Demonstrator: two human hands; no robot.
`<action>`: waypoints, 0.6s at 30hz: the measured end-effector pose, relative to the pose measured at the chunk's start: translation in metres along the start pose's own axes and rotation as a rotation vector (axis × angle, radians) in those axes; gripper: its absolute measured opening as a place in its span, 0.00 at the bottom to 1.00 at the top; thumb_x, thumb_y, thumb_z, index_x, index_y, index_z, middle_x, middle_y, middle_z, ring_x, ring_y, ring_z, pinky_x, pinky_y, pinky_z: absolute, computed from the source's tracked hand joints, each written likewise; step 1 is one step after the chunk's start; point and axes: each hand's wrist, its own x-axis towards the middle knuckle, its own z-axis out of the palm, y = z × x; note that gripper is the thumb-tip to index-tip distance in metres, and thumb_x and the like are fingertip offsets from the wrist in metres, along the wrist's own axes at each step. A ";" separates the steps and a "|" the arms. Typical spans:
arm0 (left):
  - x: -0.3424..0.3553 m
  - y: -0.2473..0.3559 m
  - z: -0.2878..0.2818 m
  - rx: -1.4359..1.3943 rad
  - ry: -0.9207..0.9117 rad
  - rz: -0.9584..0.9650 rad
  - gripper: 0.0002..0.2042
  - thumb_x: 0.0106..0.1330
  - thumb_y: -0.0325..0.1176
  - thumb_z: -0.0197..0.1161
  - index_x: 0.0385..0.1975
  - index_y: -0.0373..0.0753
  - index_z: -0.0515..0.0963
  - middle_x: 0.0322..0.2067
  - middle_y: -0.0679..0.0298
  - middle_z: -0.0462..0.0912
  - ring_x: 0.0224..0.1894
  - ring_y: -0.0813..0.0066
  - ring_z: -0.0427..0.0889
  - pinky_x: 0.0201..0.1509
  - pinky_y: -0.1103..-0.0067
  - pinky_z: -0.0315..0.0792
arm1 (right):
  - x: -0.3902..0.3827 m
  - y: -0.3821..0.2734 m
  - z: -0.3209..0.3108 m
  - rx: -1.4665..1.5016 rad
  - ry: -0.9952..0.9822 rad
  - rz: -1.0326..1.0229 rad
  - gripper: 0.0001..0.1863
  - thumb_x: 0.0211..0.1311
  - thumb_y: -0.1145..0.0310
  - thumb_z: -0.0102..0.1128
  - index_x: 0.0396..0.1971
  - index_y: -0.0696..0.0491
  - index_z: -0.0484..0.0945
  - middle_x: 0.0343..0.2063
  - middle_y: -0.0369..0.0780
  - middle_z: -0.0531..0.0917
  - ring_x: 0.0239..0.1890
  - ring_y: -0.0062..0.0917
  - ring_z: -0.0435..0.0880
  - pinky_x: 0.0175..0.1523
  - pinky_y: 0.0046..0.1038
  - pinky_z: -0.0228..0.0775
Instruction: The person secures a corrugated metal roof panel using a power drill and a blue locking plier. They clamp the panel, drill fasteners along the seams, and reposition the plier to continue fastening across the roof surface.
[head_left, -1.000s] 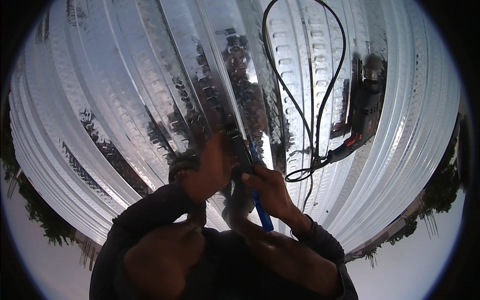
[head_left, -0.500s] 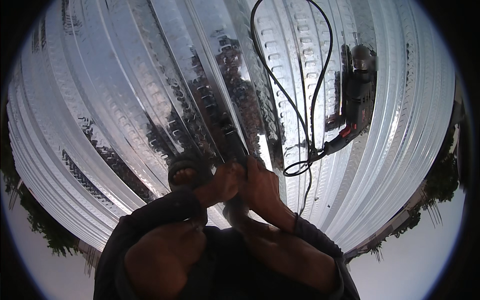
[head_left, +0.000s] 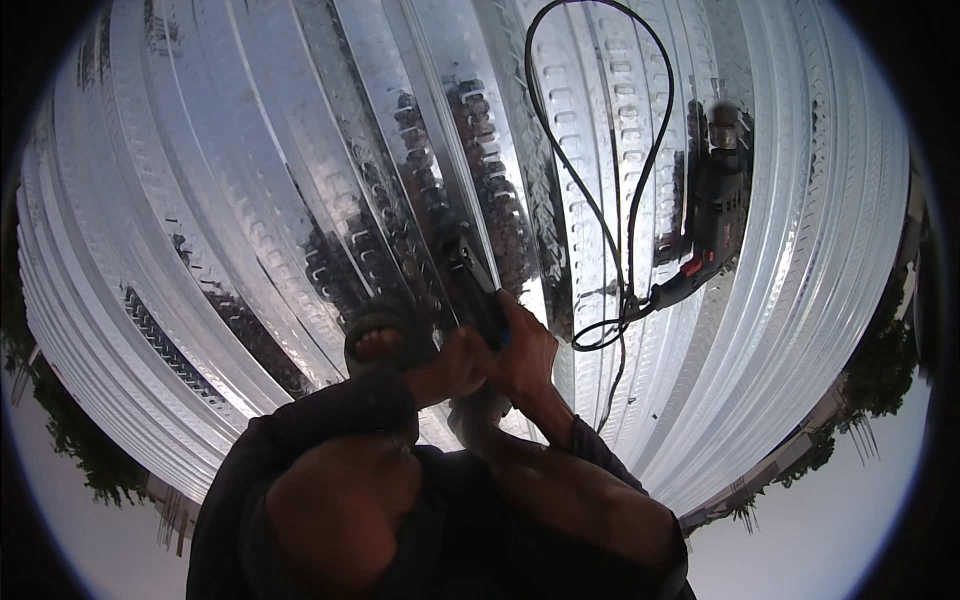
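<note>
A long black tool with some blue on it (head_left: 473, 274) lies along a narrow raised seam of the silvery ribbed metal sheeting (head_left: 220, 200), between my feet. My right hand (head_left: 522, 356) is closed round its near end. My left hand (head_left: 457, 362) is closed beside it at that same end, fingers curled on the tool, partly hidden. My left foot in a dark sandal (head_left: 376, 343) rests on the sheeting just left of the hands; the other foot is mostly hidden under my arms.
A black and red power drill (head_left: 715, 215) lies on the sheeting to the right, its black cable (head_left: 661, 120) looped above and beside it. Beyond the curved edges of the sheeting are trees (head_left: 75, 440), bare upright rods (head_left: 860, 440) and sky.
My left hand has come down and right from farther up to join the right hand at the tool's near end. The blue part is now mostly covered. The drill lies as before.
</note>
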 end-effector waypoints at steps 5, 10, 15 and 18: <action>0.004 -0.013 -0.016 -0.047 -0.180 0.103 0.14 0.76 0.41 0.49 0.53 0.44 0.76 0.47 0.63 0.80 0.50 0.73 0.80 0.55 0.74 0.74 | 0.007 0.021 0.004 0.012 0.053 -0.181 0.33 0.49 0.55 0.79 0.50 0.63 0.80 0.33 0.51 0.86 0.33 0.42 0.88 0.39 0.40 0.80; 0.010 -0.005 -0.014 -0.181 -0.169 0.035 0.14 0.78 0.41 0.46 0.52 0.45 0.77 0.48 0.64 0.81 0.51 0.76 0.80 0.58 0.75 0.74 | 0.014 0.037 0.020 0.059 0.203 -0.305 0.28 0.51 0.56 0.78 0.43 0.63 0.81 0.28 0.48 0.84 0.27 0.39 0.86 0.31 0.37 0.78; 0.000 0.019 0.034 0.278 0.135 0.032 0.11 0.78 0.37 0.46 0.48 0.43 0.76 0.45 0.64 0.80 0.49 0.74 0.79 0.55 0.73 0.73 | 0.011 0.020 0.014 -0.064 0.206 -0.282 0.24 0.54 0.57 0.76 0.42 0.60 0.81 0.26 0.46 0.82 0.25 0.40 0.84 0.30 0.39 0.77; -0.008 0.005 0.048 0.718 0.189 0.174 0.07 0.75 0.33 0.49 0.39 0.42 0.75 0.38 0.64 0.78 0.43 0.73 0.79 0.48 0.71 0.72 | 0.005 -0.021 -0.018 -0.138 0.161 -0.234 0.20 0.57 0.58 0.73 0.39 0.58 0.80 0.25 0.47 0.81 0.26 0.45 0.83 0.31 0.44 0.76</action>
